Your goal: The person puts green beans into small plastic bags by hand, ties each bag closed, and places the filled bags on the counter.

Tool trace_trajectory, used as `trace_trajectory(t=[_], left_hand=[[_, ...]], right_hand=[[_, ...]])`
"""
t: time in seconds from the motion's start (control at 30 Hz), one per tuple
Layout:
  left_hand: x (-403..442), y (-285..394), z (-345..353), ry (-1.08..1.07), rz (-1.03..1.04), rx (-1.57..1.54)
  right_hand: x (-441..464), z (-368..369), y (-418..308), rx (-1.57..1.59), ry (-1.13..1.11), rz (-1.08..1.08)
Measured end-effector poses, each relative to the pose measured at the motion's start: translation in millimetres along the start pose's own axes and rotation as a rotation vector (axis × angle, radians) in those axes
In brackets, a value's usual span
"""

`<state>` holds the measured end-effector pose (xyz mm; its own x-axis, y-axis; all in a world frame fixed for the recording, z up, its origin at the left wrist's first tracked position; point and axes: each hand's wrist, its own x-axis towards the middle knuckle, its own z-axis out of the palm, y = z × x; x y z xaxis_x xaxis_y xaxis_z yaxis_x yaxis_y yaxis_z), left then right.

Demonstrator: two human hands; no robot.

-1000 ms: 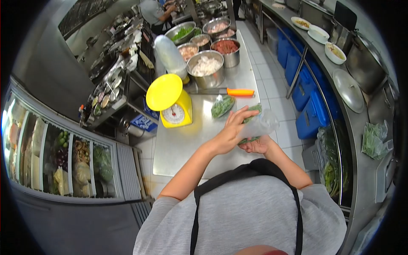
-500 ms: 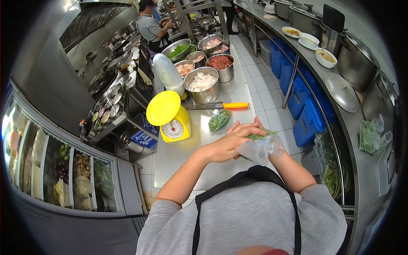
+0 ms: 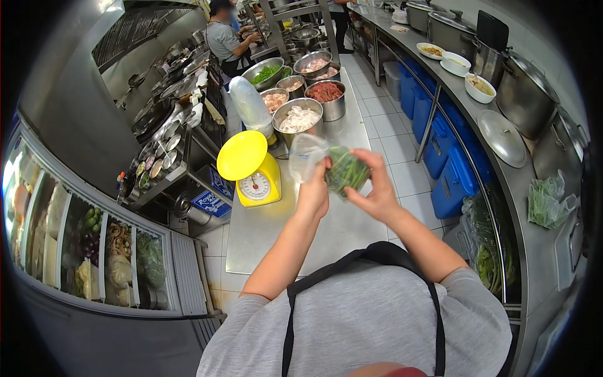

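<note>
A clear plastic bag of cut green vegetables (image 3: pixel 347 172) is held up over the steel table, blurred a little by motion. My left hand (image 3: pixel 314 193) is closed around the bag's gathered neck, and its loose, clear top flares out to the left. On the other side, my right hand (image 3: pixel 377 188) grips the filled part between thumb and fingers. A yellow dial scale (image 3: pixel 259 182) with a round yellow pan stands left of my hands. Behind the bag, the orange-handled knife and the smaller bag of greens seen earlier are hidden.
Steel pots of pale meat pieces (image 3: pixel 299 119) and red ground meat (image 3: pixel 325 92) crowd the table's far end, beside a roll of plastic bags (image 3: pixel 249 103). Blue bins (image 3: pixel 453 178) sit under the right counter. A glass-front fridge (image 3: pixel 94 251) stands left. A person (image 3: pixel 226 41) works at the back.
Both hands have moved up and left with the bag. It has turned so its neck points left, in my left hand, while my right hand now holds the filled end.
</note>
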<state>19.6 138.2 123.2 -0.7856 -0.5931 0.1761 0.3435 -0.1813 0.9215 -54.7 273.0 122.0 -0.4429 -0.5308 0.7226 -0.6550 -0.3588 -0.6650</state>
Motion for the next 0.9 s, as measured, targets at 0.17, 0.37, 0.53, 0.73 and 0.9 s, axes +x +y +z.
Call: trace_trajectory(t=[0.17, 0.37, 0.53, 0.73, 0.9], left_hand=[[-2.8, -9.7, -28.4, 0.003, -0.066, -0.169], [-27.8, 20.8, -19.0, -0.485, 0.077, 0.235], [-33.1, -3.2, -17.5, -0.343, -0.150, 0.015], [-31.8, -21.6, -38.9, -0.341, -0.019, 0.153], [-41.0, 48.9, -13.9, -0.339, -0.355, 0.362]], right_hand=[[-19.2, 19.8, -0.7, 0.668, 0.107, 0.260], [-32.0, -0.9, 9.5, 1.385, -0.507, 1.123], [-38.2, 7.1, 9.3, 1.163, -0.052, 0.972], [-31.2, -3.0, 10.4, 0.614, 0.039, 0.608], [-38.3, -12.0, 11.4, 1.060, -0.184, 0.896]])
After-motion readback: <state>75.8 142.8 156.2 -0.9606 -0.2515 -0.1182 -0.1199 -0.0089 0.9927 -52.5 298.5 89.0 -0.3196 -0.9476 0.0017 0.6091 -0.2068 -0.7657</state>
